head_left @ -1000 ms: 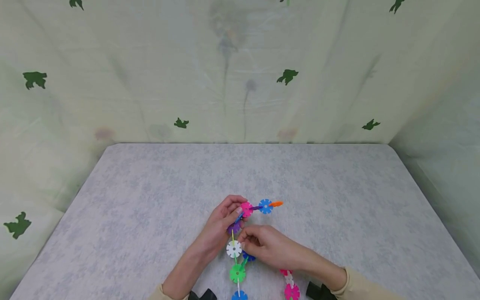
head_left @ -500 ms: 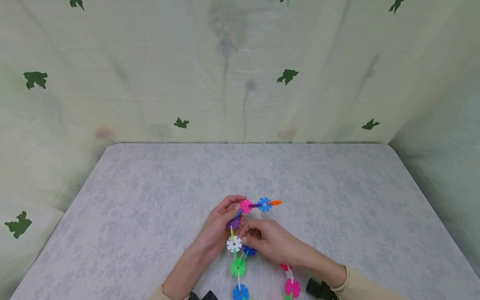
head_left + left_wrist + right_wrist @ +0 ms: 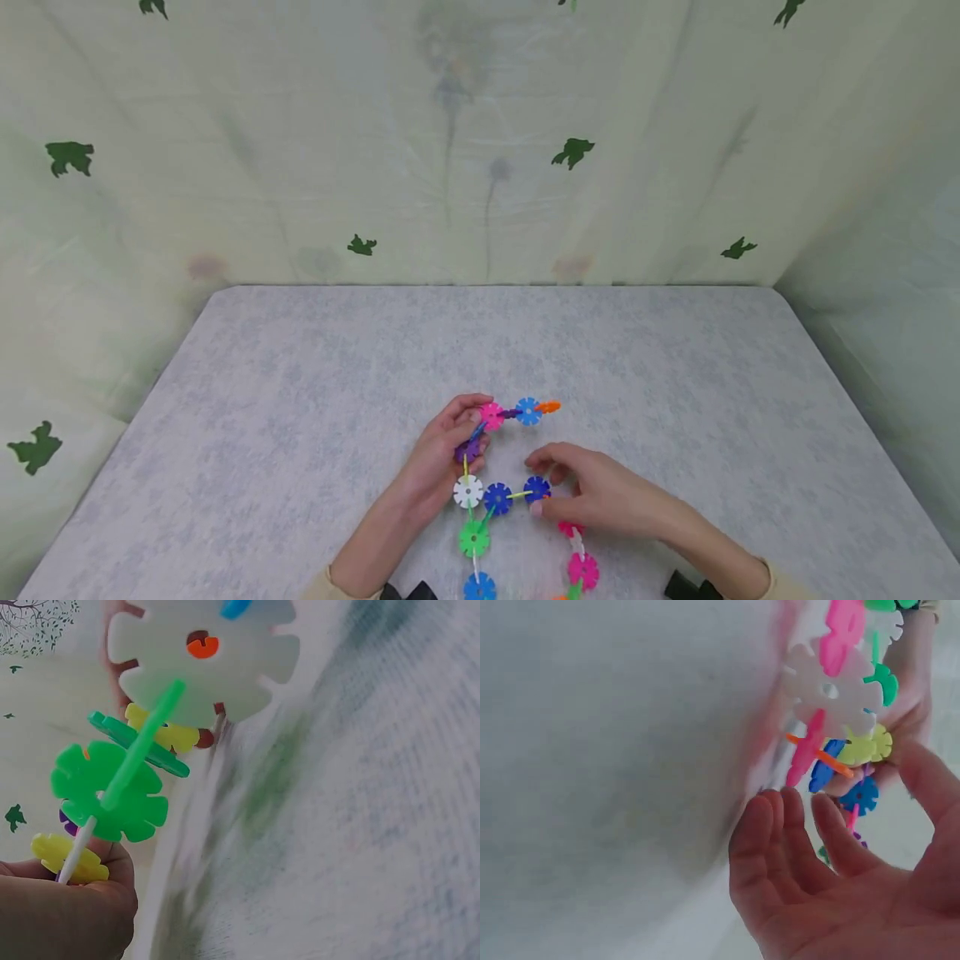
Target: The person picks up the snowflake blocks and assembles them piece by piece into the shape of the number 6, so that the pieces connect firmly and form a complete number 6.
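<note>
My left hand point(image 3: 431, 462) holds a chain of slotted snowflake discs, thumb and fingers around its purple disc point(image 3: 467, 451) and pink disc point(image 3: 492, 416). Below hang a white disc point(image 3: 468, 492) and a green disc point(image 3: 474, 539). A side branch runs right through one dark blue disc point(image 3: 498, 498) and a yellow piece to another blue disc point(image 3: 537, 489). My right hand point(image 3: 611, 492) is around that branch's end, thumb and fingers spread apart. In the right wrist view its fingers point(image 3: 754, 840) are loosely bent, and no disc is pinched between them.
A light blue disc point(image 3: 528, 411) and an orange piece point(image 3: 550, 407) extend from the chain's upper end. Nearer the front edge, a pink disc point(image 3: 582, 572) belongs to another stretch of linked discs. The grey table point(image 3: 300, 375) ends at a pale curtain point(image 3: 480, 167).
My right hand has let go of the side branch and moved right, its fingers spreading. The dark blue discs and yellow piece now show. My left hand has hardly moved.
</note>
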`<state>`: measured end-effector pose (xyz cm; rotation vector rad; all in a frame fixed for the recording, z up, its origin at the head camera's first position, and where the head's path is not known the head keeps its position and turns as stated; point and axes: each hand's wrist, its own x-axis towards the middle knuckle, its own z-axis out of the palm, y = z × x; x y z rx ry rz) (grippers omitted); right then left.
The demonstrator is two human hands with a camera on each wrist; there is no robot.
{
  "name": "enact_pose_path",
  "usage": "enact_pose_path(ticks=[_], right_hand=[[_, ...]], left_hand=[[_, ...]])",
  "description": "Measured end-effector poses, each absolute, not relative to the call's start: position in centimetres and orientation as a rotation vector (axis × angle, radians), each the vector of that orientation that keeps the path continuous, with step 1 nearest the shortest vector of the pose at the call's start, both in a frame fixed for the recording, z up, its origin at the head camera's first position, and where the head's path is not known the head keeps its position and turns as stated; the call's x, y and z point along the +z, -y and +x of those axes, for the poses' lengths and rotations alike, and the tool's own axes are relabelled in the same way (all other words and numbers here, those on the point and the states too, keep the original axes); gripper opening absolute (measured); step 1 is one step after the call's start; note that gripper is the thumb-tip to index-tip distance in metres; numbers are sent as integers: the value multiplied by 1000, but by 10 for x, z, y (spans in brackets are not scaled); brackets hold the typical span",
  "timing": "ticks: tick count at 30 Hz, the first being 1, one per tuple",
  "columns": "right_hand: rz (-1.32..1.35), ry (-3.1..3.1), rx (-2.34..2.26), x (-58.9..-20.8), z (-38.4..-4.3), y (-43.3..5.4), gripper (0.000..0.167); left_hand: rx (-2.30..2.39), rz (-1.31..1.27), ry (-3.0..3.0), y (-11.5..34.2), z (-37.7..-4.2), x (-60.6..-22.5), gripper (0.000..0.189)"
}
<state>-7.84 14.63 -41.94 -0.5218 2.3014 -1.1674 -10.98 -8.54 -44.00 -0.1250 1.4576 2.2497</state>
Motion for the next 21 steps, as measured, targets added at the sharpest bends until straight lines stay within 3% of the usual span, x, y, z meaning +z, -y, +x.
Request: enact_pose_path(ticks=[11,21], right_hand=[[-448,-2273,-1211,-425,-75,-155,33],[-426,-2326,-1259,-412,-107,-153,32]], left_hand=[[2203,-130,-1516,85,-116,-440,30],[2174,-97,-1547,85,-165,-422,33]])
